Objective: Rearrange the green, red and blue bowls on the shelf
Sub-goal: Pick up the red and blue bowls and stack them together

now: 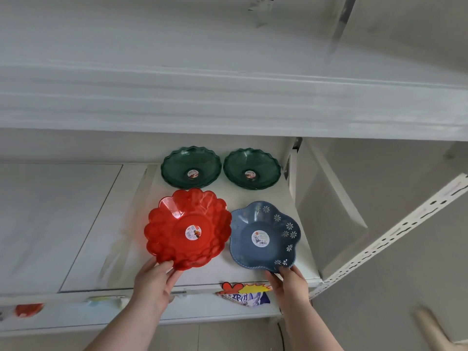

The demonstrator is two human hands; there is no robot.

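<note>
Altogether two green bowls (191,167) (252,169), one red bowl (188,228), one blue bowl (264,236)

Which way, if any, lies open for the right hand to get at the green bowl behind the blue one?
Probably yes, but only over the blue bowl, which the right hand grips; it lies directly before that green bowl.

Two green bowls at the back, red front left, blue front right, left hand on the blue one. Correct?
Not quite: the left hand is on the red bowl; the right hand holds the blue bowl. The head view shows this. The two green bowls are at the back.
</note>
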